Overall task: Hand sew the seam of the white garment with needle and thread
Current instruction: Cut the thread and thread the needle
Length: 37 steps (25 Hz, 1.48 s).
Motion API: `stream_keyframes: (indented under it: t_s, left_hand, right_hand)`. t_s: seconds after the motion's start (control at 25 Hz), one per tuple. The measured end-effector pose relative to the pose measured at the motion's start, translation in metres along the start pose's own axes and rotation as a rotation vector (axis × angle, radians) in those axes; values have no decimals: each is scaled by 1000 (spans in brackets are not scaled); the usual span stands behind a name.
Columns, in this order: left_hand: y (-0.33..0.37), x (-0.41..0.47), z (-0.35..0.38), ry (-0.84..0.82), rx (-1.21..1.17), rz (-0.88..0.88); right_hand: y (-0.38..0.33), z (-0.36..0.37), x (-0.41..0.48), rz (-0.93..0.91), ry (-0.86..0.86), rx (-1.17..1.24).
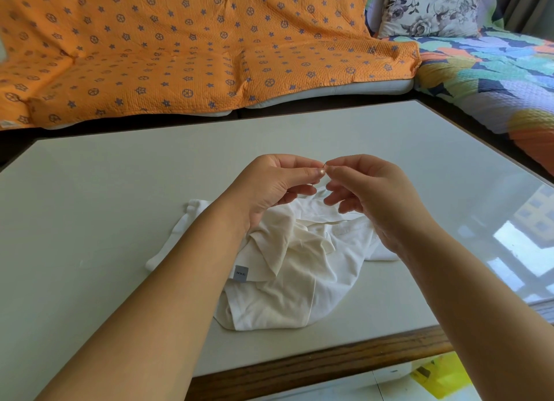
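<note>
- The left hand [275,187] pinches a thin needle [326,163] between thumb and forefinger, its grip clamped.
- The right hand [371,196] meets it, thumb and forefinger pinched together at the needle's top end; the thread is too fine to see.
- Both hands are held above the crumpled white garment [287,268], which lies mid-table [120,190], grey label [241,273] on its left.

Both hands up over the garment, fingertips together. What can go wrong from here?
1. The needle, barely visible, is pinched between the fingertips of the left hand and right hand above the garment; a slip could drop it into the white folds.
2. The garment lies crumpled, so a stitch might catch an extra layer.
</note>
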State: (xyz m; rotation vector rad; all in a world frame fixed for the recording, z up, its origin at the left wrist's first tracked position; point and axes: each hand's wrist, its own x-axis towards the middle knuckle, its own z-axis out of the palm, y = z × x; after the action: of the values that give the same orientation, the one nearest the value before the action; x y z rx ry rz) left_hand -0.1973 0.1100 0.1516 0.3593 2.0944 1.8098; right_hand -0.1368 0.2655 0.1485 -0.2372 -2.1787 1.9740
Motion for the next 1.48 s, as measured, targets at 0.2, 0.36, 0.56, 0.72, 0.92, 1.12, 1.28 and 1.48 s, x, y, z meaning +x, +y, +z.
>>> stream_keyframes:
  t_s: [0.2, 0.36, 0.56, 0.72, 0.92, 1.12, 1.28, 1.48]
  left_hand:
    - [0, 0, 0, 4, 48, 8]
    - [1, 0, 1, -2, 83, 16]
    - [0, -1, 1, 2, 97, 25]
    - [-1, 0, 0, 10, 98, 29]
    - [0, 0, 1, 4, 105, 29]
    - [-1, 0, 0, 3, 100, 28]
    - [0, 0, 0, -16, 115, 28]
    - [0, 0, 0, -21, 128, 31]
  right_hand:
    - [-4, -4, 1, 138, -83, 135]
    - [-5, -5, 1, 140, -79, 50]
    - [-5, -5, -2, 106, -65, -25]
    - [-3, -4, -2, 59, -42, -59]
    - [-1, -3, 0, 60, -4, -44]
    - [0, -3, 1, 54, 14, -43]
    - [1, -3, 1, 52, 18, -34]
    - [-1, -2, 0, 46, 16, -33]
